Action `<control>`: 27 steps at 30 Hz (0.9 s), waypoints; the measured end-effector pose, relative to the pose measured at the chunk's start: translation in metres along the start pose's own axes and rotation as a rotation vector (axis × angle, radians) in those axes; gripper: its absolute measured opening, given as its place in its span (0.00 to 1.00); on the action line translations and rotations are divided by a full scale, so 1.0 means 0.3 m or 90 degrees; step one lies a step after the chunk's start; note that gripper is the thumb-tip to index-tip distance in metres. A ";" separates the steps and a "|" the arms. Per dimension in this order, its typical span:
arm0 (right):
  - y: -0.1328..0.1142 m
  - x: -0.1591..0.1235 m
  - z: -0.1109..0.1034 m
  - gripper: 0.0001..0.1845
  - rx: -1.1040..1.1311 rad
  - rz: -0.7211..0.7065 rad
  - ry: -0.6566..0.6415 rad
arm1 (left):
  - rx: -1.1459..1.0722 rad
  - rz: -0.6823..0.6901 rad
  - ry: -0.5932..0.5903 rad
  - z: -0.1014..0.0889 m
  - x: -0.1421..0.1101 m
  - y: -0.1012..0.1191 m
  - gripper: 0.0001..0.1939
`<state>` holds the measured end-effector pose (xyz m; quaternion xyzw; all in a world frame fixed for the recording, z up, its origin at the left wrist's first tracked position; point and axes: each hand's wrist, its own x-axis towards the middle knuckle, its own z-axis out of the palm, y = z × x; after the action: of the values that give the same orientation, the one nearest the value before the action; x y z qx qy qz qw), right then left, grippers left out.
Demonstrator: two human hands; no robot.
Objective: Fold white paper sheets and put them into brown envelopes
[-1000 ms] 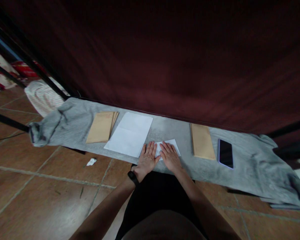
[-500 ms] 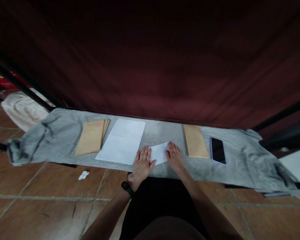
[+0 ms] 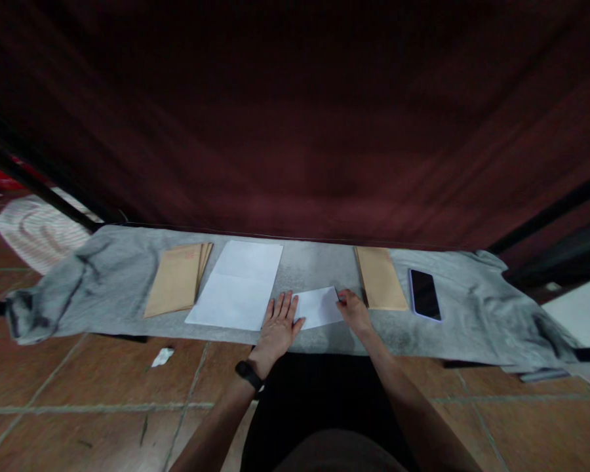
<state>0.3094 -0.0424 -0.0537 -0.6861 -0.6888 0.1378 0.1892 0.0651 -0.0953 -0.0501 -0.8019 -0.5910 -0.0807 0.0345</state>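
Note:
A folded sheet of white paper [image 3: 318, 307] lies on the grey cloth in front of me, between my hands. My left hand [image 3: 278, 326] is flat with its fingers spread, pressing on the paper's left end. At the right end, my right hand [image 3: 353, 309] has its fingers curled together on the paper's edge, in what looks like a pinch. Left of my hands is a stack of larger white sheets [image 3: 239, 283] with a crease across the top one. A stack of brown envelopes [image 3: 174, 278] sits farther left. More brown envelopes [image 3: 382, 278] lie just right of my right hand.
A phone [image 3: 425, 295] with a purple edge rests right of the envelopes. Grey cloth [image 3: 113, 288] covers the narrow bench, bunched at both ends. A dark red curtain [image 3: 295, 164] hangs behind it. A white scrap [image 3: 162, 357] is on the tiled floor.
My right hand has slid rightward off the top of the folded paper to its right edge, and its fingers have curled. My left hand stays flat. The camera view has shifted somewhat.

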 end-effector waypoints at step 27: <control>-0.041 -0.080 0.076 0.31 -0.149 -0.236 -0.008 | -0.017 0.000 0.016 0.013 -0.013 0.049 0.34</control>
<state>0.2879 -0.0650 -0.0700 -0.5642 -0.8157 0.0241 0.1258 0.0785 -0.1026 -0.0540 -0.8013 -0.5893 -0.0983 0.0311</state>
